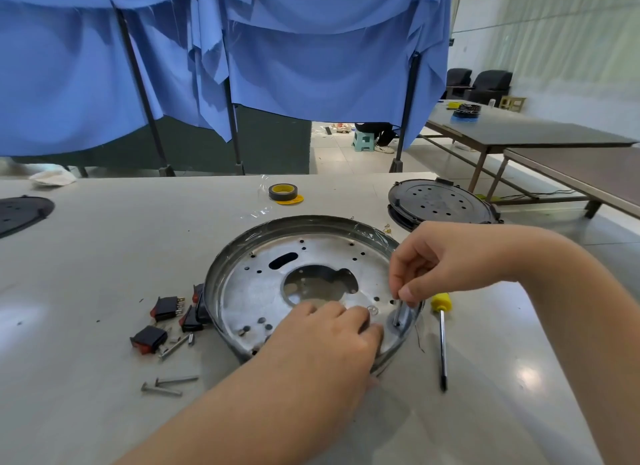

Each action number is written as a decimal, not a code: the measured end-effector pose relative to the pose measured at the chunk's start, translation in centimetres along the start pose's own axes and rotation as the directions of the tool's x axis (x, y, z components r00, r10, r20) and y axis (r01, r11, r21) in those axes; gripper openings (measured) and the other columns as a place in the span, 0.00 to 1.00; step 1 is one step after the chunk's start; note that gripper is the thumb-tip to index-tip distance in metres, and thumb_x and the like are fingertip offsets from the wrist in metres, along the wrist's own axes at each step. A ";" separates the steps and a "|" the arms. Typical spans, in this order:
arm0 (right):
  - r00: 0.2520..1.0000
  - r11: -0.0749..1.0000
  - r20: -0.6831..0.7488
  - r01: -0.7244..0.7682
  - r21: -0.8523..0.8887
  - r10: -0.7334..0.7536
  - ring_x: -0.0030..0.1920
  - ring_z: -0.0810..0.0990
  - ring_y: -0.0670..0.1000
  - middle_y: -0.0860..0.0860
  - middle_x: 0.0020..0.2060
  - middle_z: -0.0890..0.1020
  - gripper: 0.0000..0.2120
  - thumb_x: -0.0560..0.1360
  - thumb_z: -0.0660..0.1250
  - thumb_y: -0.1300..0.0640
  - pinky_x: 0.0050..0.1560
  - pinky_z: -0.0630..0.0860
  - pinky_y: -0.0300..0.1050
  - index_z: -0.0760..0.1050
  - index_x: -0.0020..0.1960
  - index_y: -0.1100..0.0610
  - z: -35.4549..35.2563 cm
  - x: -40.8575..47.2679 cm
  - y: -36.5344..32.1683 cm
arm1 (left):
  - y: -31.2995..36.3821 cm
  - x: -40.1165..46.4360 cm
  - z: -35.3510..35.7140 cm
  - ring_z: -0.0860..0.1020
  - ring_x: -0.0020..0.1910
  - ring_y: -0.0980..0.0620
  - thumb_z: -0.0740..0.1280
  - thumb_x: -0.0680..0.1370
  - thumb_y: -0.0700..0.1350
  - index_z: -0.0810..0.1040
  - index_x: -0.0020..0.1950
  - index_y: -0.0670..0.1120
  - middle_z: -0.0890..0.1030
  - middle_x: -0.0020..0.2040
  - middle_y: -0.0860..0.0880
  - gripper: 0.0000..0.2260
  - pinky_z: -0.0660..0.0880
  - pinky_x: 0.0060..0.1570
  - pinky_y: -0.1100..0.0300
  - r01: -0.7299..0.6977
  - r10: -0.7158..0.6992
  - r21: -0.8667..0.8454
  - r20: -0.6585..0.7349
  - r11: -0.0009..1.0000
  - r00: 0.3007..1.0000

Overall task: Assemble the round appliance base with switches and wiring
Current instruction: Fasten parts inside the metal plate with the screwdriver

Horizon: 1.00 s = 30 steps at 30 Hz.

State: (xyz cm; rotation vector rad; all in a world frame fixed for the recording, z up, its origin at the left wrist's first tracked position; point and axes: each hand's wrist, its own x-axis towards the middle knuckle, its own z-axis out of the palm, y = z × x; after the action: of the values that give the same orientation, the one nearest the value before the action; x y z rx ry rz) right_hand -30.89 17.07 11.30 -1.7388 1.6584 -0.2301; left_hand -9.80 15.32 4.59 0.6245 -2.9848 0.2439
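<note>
Metal base (pixel 263 291) | steadied at near rim by left hand (pixel 325 336), fingers curled | bolt (pixel 400 314) pinched upright by right hand (pixel 440 260) for hole alignment, prob.

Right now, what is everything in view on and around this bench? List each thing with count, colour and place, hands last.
metal base: one, silver, round, centre of the table.
rocker switches: about four, black and red, left of the base.
long screws: three or more, grey, near left of the base.
screwdriver: one, yellow handle, lying right of the base.
tape roll: one, black with yellow core, far centre.
black round covers: two, one far right, one at the left edge.
blue cloth: hung on black stands behind the table.
brown tables: two, far right.
left hand: rests on the base's near rim.
right hand: pinches a small metal part at the base's right rim.
</note>
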 end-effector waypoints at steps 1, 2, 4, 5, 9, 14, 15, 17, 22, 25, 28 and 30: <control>1.000 1.000 -0.005 -0.004 -0.001 0.004 0.40 0.83 0.42 0.46 0.38 0.86 0.05 0.74 0.70 0.59 0.44 0.77 0.35 0.82 0.43 0.50 0.0 0.0 0.0 | 0.0 -0.1 -0.1 0.68 0.66 0.45 0.58 0.81 0.54 0.65 0.71 0.50 0.69 0.68 0.50 0.20 0.65 0.63 0.49 -0.003 0.003 -0.003 0.007 1.000 1.000; 1.000 1.000 -0.008 -0.008 -0.001 0.008 0.40 0.83 0.42 0.46 0.38 0.86 0.05 0.74 0.70 0.59 0.43 0.76 0.34 0.81 0.43 0.50 0.0 -0.1 0.0 | -0.1 -0.1 -0.1 0.68 0.65 0.46 0.58 0.81 0.54 0.65 0.71 0.50 0.69 0.68 0.50 0.19 0.65 0.63 0.49 -0.006 0.006 -0.011 0.010 1.000 1.000; 1.000 1.000 -0.008 -0.011 -0.002 0.011 0.41 0.83 0.42 0.46 0.39 0.86 0.05 0.74 0.70 0.58 0.43 0.76 0.33 0.81 0.43 0.50 0.0 0.0 0.1 | -0.4 -0.2 -0.4 0.68 0.64 0.47 0.58 0.81 0.54 0.65 0.71 0.52 0.69 0.67 0.51 0.19 0.66 0.61 0.49 -0.010 0.010 -0.038 0.011 0.999 1.000; 1.000 1.000 -0.010 -0.009 -0.005 0.009 0.41 0.84 0.42 0.46 0.39 0.86 0.04 0.74 0.70 0.58 0.44 0.77 0.35 0.81 0.44 0.50 0.0 0.0 0.1 | -0.6 -0.2 -0.6 0.69 0.64 0.47 0.58 0.81 0.54 0.65 0.71 0.54 0.70 0.66 0.52 0.19 0.67 0.61 0.50 -0.013 0.014 -0.054 0.013 0.998 1.000; 1.000 1.000 -0.021 0.019 -0.012 -0.019 0.43 0.84 0.43 0.45 0.40 0.86 0.05 0.75 0.69 0.57 0.50 0.79 0.39 0.81 0.44 0.48 0.1 0.3 -0.1 | -1.2 -0.2 -1.3 0.70 0.64 0.49 0.60 0.80 0.55 0.66 0.72 0.56 0.71 0.66 0.53 0.19 0.69 0.60 0.50 -0.022 0.028 -0.114 0.050 0.993 0.998; 0.997 0.999 -0.065 0.050 -0.015 -0.051 0.41 0.83 0.42 0.44 0.39 0.85 0.06 0.74 0.71 0.55 0.43 0.77 0.34 0.82 0.41 0.45 0.2 0.2 -0.3 | -1.8 -0.3 -2.5 0.70 0.63 0.54 0.59 0.80 0.56 0.71 0.66 0.56 0.72 0.63 0.58 0.15 0.72 0.58 0.50 0.005 0.016 -0.232 0.087 0.973 0.996; 0.995 0.998 -0.079 0.056 -0.027 -0.058 0.40 0.83 0.41 0.44 0.38 0.85 0.05 0.73 0.71 0.54 0.41 0.76 0.33 0.82 0.41 0.45 0.2 0.2 -0.3 | -1.9 -0.4 -2.6 0.70 0.61 0.55 0.59 0.81 0.55 0.72 0.64 0.56 0.72 0.62 0.59 0.13 0.72 0.57 0.50 0.005 0.018 -0.249 0.090 0.968 0.996; 0.992 0.997 -0.106 0.065 -0.044 -0.069 0.39 0.82 0.41 0.44 0.38 0.85 0.05 0.73 0.71 0.53 0.41 0.76 0.33 0.82 0.40 0.44 0.2 0.3 -0.4 | -2.2 -0.4 -3.0 0.71 0.59 0.56 0.59 0.81 0.55 0.74 0.58 0.54 0.73 0.59 0.59 0.10 0.73 0.56 0.51 0.015 0.013 -0.286 0.096 0.958 0.995; 0.988 0.996 -0.145 0.053 -0.065 -0.062 0.41 0.82 0.43 0.43 0.39 0.85 0.02 0.72 0.72 0.50 0.48 0.79 0.39 0.82 0.41 0.45 0.3 0.2 -0.5 | -2.4 -0.3 -3.3 0.72 0.56 0.56 0.60 0.81 0.54 0.75 0.54 0.53 0.74 0.58 0.59 0.08 0.73 0.56 0.52 0.054 -0.008 -0.344 0.132 0.938 0.991; 0.986 0.996 -0.159 0.035 -0.081 -0.047 0.41 0.82 0.44 0.44 0.38 0.85 0.02 0.72 0.71 0.49 0.51 0.80 0.42 0.83 0.41 0.45 0.4 0.3 -0.6 | -2.3 -0.2 -3.2 0.72 0.58 0.55 0.59 0.81 0.54 0.75 0.56 0.53 0.74 0.59 0.58 0.09 0.72 0.58 0.51 0.061 -0.010 -0.355 0.145 0.933 0.989; 0.986 0.995 -0.163 0.020 -0.102 -0.036 0.41 0.82 0.43 0.43 0.38 0.85 0.03 0.72 0.71 0.49 0.51 0.81 0.44 0.83 0.41 0.46 0.6 0.3 -0.8 | -2.2 -0.1 -3.0 0.71 0.60 0.55 0.59 0.81 0.54 0.75 0.59 0.53 0.73 0.61 0.57 0.11 0.71 0.59 0.52 0.068 -0.016 -0.365 0.146 0.929 0.989; 0.984 0.993 -0.177 0.012 -0.121 -0.034 0.41 0.82 0.45 0.44 0.38 0.85 0.03 0.72 0.71 0.49 0.51 0.81 0.46 0.83 0.42 0.46 0.7 0.4 -0.8 | -2.1 -0.2 -3.0 0.70 0.60 0.57 0.58 0.81 0.55 0.75 0.60 0.53 0.73 0.61 0.58 0.12 0.70 0.60 0.53 0.074 -0.026 -0.377 0.131 0.923 0.991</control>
State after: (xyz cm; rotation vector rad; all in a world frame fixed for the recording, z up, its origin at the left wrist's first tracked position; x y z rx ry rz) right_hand -29.74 16.87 11.12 -1.8734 1.8135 -0.3113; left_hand -8.62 13.99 7.81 0.6865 -2.9967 -0.3877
